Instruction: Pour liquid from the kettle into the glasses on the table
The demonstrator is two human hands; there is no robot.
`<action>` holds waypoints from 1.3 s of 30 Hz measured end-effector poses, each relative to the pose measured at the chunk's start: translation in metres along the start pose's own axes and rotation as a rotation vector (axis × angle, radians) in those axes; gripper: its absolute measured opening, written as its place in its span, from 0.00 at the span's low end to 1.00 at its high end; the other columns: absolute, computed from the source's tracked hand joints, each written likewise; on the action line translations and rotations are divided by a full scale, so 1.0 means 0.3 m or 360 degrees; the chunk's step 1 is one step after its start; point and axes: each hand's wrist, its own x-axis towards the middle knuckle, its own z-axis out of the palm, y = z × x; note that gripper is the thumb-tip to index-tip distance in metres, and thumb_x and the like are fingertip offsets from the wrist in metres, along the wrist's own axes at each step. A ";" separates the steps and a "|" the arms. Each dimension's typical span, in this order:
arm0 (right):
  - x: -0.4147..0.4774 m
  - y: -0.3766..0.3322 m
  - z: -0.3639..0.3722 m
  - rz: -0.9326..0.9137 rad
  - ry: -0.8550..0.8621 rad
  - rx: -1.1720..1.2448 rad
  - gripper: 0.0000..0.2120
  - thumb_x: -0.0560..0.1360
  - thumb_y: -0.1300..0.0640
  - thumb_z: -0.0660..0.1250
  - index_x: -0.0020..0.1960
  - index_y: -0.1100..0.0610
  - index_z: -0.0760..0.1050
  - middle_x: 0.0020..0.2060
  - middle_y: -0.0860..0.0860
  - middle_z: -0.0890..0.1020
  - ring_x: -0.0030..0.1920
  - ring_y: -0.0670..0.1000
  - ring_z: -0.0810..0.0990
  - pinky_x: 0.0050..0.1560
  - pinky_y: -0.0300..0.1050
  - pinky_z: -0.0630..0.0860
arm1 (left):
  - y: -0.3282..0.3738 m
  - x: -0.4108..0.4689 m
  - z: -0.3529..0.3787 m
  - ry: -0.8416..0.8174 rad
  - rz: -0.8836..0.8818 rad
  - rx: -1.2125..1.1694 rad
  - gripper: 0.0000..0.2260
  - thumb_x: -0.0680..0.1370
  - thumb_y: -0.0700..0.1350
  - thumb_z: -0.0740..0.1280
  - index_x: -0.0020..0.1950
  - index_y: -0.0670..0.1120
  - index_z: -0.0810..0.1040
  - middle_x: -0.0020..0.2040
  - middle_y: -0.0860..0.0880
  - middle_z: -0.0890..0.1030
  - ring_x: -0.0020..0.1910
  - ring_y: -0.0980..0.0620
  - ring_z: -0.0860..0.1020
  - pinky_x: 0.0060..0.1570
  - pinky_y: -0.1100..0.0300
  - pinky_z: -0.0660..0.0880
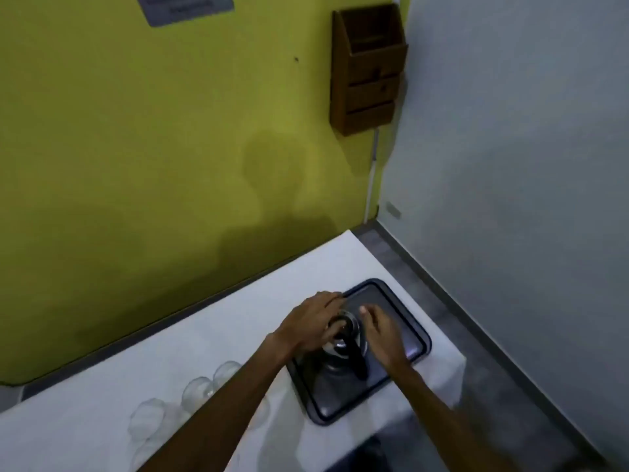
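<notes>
Hiding kettle [335, 367] top: blurred left hand [311, 323], right hand [381, 337] alongside

The white-covered table [221, 321] carries a dark tray [391, 308] at its right end and clear glasses [197, 391] left of it.

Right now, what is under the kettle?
The kettle stands on a dark tray, on the white table. The tray's middle beneath its base is covered, so unseen.
</notes>
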 end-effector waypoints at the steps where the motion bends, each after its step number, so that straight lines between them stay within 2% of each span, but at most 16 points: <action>1: -0.020 0.030 0.014 0.0068 0.0026 0.0037 0.09 0.82 0.50 0.61 0.44 0.48 0.75 0.38 0.47 0.81 0.41 0.50 0.80 0.43 0.46 0.74 | 0.004 0.007 0.031 -0.0048 0.0014 -0.0020 0.21 0.79 0.50 0.60 0.67 0.39 0.74 0.65 0.40 0.76 0.61 0.42 0.74 0.61 0.51 0.73; 4: -0.060 0.051 0.040 0.0213 0.0076 0.0087 0.12 0.82 0.49 0.61 0.40 0.50 0.71 0.33 0.47 0.77 0.36 0.49 0.77 0.40 0.45 0.71 | 0.023 0.027 0.031 -0.0051 0.0032 -0.0004 0.20 0.78 0.48 0.63 0.65 0.38 0.75 0.64 0.39 0.77 0.61 0.42 0.74 0.61 0.50 0.72; 8: -0.117 0.050 0.051 0.0310 0.0203 0.0166 0.17 0.82 0.51 0.61 0.39 0.60 0.72 0.32 0.51 0.76 0.34 0.45 0.74 0.38 0.40 0.66 | 0.016 0.033 0.088 -0.0164 0.0192 0.0124 0.19 0.77 0.46 0.65 0.64 0.37 0.75 0.63 0.38 0.77 0.62 0.40 0.75 0.66 0.51 0.66; 12: -0.160 0.013 0.063 0.0437 0.0168 0.0331 0.15 0.83 0.54 0.59 0.41 0.57 0.76 0.32 0.44 0.77 0.33 0.36 0.77 0.33 0.29 0.69 | 0.014 0.034 0.113 -0.0196 0.0207 0.0126 0.19 0.79 0.48 0.58 0.64 0.38 0.74 0.65 0.38 0.75 0.63 0.40 0.73 0.67 0.53 0.62; 14: -0.172 0.014 0.079 0.0531 0.0130 0.0430 0.17 0.84 0.52 0.57 0.42 0.57 0.78 0.33 0.46 0.79 0.34 0.38 0.78 0.34 0.27 0.71 | 0.007 0.034 0.128 -0.0181 0.0230 0.0133 0.18 0.80 0.47 0.58 0.65 0.38 0.73 0.65 0.38 0.75 0.65 0.40 0.72 0.68 0.52 0.63; 18: -0.192 0.011 0.109 0.0659 0.0106 0.0596 0.21 0.84 0.47 0.54 0.43 0.55 0.80 0.35 0.49 0.82 0.38 0.45 0.81 0.37 0.35 0.75 | 0.001 0.026 0.155 -0.0112 0.0205 0.0122 0.16 0.80 0.42 0.63 0.67 0.38 0.72 0.66 0.38 0.74 0.65 0.41 0.71 0.68 0.51 0.65; 21: -0.194 0.006 0.143 0.0740 0.0184 0.0737 0.22 0.83 0.45 0.53 0.54 0.57 0.81 0.43 0.51 0.84 0.45 0.49 0.83 0.47 0.43 0.79 | 0.006 0.015 0.168 -0.0072 0.0155 0.0084 0.16 0.81 0.42 0.62 0.67 0.38 0.72 0.66 0.39 0.74 0.65 0.42 0.71 0.67 0.51 0.67; 23: -0.192 0.005 0.172 0.0735 0.0271 0.0784 0.21 0.83 0.45 0.54 0.57 0.57 0.81 0.46 0.51 0.85 0.47 0.49 0.84 0.49 0.43 0.80 | 0.008 0.015 0.173 -0.0084 0.0128 0.0080 0.16 0.82 0.43 0.60 0.68 0.39 0.71 0.67 0.39 0.73 0.67 0.43 0.70 0.69 0.52 0.66; 26: -0.190 0.001 0.203 0.0679 0.0412 0.0722 0.19 0.83 0.46 0.57 0.49 0.55 0.82 0.39 0.52 0.85 0.40 0.47 0.84 0.40 0.38 0.80 | 0.002 0.014 0.183 -0.0105 0.0079 0.0096 0.16 0.82 0.44 0.59 0.68 0.39 0.70 0.68 0.40 0.72 0.68 0.42 0.69 0.70 0.52 0.64; 30: -0.168 0.026 0.197 0.0622 0.0517 0.0591 0.19 0.82 0.46 0.60 0.41 0.56 0.82 0.34 0.52 0.83 0.36 0.50 0.81 0.38 0.45 0.78 | 0.016 0.020 0.189 -0.0087 0.0007 0.0045 0.17 0.83 0.45 0.59 0.68 0.37 0.71 0.67 0.38 0.72 0.67 0.40 0.70 0.69 0.49 0.66; 33: -0.132 0.047 0.177 0.0599 0.0546 0.0529 0.22 0.80 0.46 0.63 0.34 0.60 0.79 0.28 0.54 0.78 0.30 0.50 0.74 0.34 0.48 0.72 | 0.030 0.026 0.191 -0.0002 -0.0030 0.0049 0.17 0.82 0.45 0.60 0.67 0.36 0.71 0.66 0.36 0.74 0.66 0.39 0.71 0.69 0.49 0.65; 36: -0.115 0.044 0.156 0.0569 0.0490 0.0532 0.21 0.79 0.47 0.65 0.33 0.59 0.80 0.27 0.56 0.79 0.29 0.51 0.73 0.33 0.49 0.71 | 0.058 0.004 0.184 0.0065 -0.0097 0.0088 0.20 0.83 0.47 0.56 0.69 0.36 0.70 0.68 0.36 0.72 0.68 0.38 0.70 0.71 0.47 0.63; 39: -0.098 0.041 0.136 0.0542 0.0413 0.0496 0.23 0.78 0.43 0.66 0.33 0.58 0.81 0.28 0.57 0.81 0.30 0.55 0.77 0.33 0.53 0.74 | 0.077 -0.022 0.162 0.0121 -0.0173 0.0139 0.22 0.84 0.49 0.51 0.72 0.36 0.66 0.71 0.37 0.69 0.71 0.39 0.66 0.73 0.46 0.59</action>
